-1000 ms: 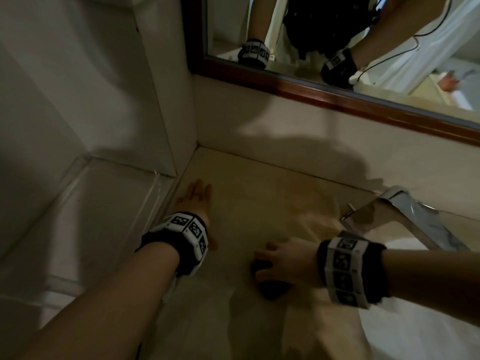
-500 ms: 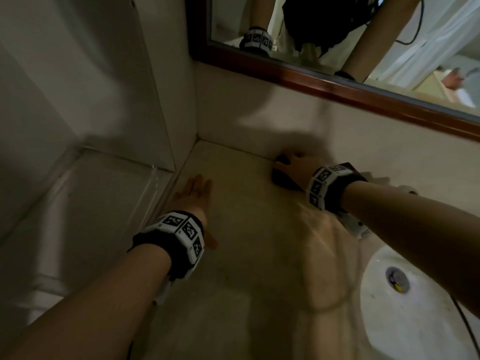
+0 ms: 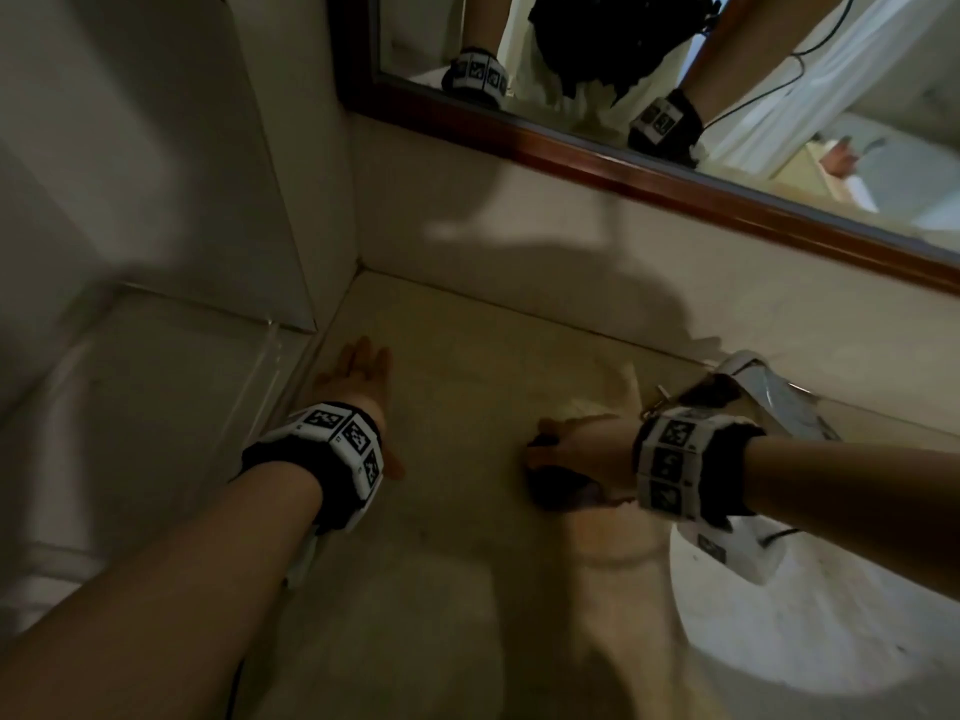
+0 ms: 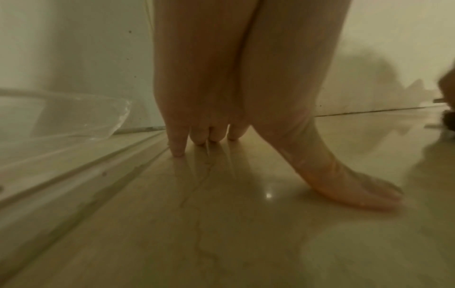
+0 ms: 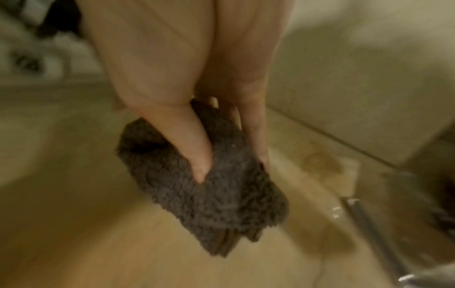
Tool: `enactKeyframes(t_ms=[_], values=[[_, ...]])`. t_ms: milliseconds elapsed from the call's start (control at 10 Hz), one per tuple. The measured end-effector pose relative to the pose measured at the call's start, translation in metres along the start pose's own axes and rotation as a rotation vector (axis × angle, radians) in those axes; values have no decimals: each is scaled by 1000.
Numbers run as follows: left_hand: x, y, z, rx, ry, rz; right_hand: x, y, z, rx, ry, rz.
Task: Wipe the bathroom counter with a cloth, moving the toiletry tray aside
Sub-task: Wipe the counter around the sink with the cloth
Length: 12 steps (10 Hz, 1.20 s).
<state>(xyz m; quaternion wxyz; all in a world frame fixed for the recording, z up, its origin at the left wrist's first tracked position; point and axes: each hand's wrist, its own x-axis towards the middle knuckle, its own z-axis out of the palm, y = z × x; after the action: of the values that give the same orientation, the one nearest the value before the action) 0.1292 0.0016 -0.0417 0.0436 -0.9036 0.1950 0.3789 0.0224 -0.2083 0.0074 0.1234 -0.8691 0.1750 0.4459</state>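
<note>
The glossy beige table (image 3: pixel 457 589) carries a clear tray (image 3: pixel 156 407) at its left edge and a dark cloth (image 3: pixel 563 493) near the sink (image 3: pixel 810 631).

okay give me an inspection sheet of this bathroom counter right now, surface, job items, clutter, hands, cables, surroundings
Surface: beige counter, glossy, with a darker patch near the back wall.
Job's things: dark cloth on the counter; clear tray at the left.
Clutter: nothing seen.
Hands: left hand flat on the counter beside the tray; right hand grips the cloth.
Cables: black cable below the right wrist.
Surroundings: faucet, white basin, wood-framed mirror.
</note>
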Motion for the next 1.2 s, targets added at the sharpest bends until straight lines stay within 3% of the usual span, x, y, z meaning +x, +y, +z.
enactKeyframes(t_ms=[100, 200, 400, 600, 900, 1000, 1100, 1200], values=[[1, -1, 1, 10, -3, 2, -3, 0, -33, 263, 250, -3], [6, -2, 5, 13, 22, 8, 22, 11, -73, 287, 542, 40], [8, -5, 7, 13, 29, 4, 59, 30, -76, -3, 461, 135], [10, -3, 5, 8, 0, -14, 65, 35, -66, -148, 422, 81], [4, 0, 2, 4, 40, -15, 23, 29, -9, -370, 210, -72], [-2, 4, 1, 30, 40, -12, -5, 33, 8, -525, 159, -197], [-4, 6, -1, 34, 49, -16, -31, 35, 22, -435, 128, -204], [-5, 7, 2, 46, 50, -36, -41, 39, 22, -353, 196, -180]])
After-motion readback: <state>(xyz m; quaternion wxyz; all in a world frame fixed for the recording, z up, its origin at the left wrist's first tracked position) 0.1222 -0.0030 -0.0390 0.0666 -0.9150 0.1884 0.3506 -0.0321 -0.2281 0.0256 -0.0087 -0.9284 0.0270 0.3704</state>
